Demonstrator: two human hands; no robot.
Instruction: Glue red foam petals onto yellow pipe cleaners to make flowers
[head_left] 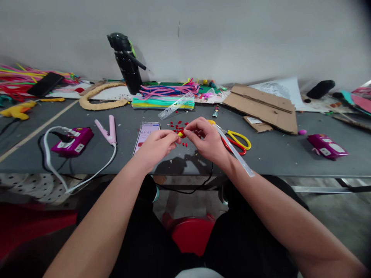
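Observation:
My left hand (164, 143) pinches a small yellow piece (181, 134) between thumb and fingertips. Close against it, my right hand (203, 136) has thumb and index finger pressed together; whatever they hold is too small to make out. Several small red pieces (177, 124) lie scattered on the table just beyond and beneath the fingers. A phone (145, 133) with a timer on its screen is partly covered by my left hand. Beside my right wrist rest scissors with red and yellow handles (243, 139), and a clear plastic strip (238, 153) lies across that wrist.
A pink hair straightener (109, 131) and a purple power strip (74, 142) are on the left. Behind stand a black bottle (127, 65) and bundled pipe cleaners (165, 96) under a clear ruler (176, 105). Cardboard (263, 106) and another purple power strip (327, 146) lie right.

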